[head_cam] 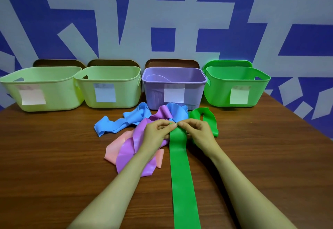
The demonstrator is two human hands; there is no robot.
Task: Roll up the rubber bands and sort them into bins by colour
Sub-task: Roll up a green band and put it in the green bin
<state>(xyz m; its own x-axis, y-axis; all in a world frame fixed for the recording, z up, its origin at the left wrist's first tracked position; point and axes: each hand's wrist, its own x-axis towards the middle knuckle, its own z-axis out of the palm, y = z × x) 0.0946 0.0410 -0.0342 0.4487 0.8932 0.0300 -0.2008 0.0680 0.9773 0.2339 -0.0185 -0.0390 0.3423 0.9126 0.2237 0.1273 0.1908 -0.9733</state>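
Observation:
A long green rubber band (182,174) lies flat on the wooden table, running from the near edge to my hands. My left hand (158,131) and my right hand (198,131) both pinch its far end between fingertips. Left of it lies a heap of loose bands: purple (129,154), pink (115,147) and blue (117,124). Another blue band (177,111) and a second green band (207,117) lie just beyond my hands. Four bins line the back: two pale yellow-green bins (41,84) (108,82), a purple bin (173,79) and a green bin (237,80).
Each bin carries a paper label on its front. Lids lean behind the bins against a blue and white patterned wall (162,21). The table (54,156) shows bare wood at left and right, and its right edge runs diagonally past the green bin.

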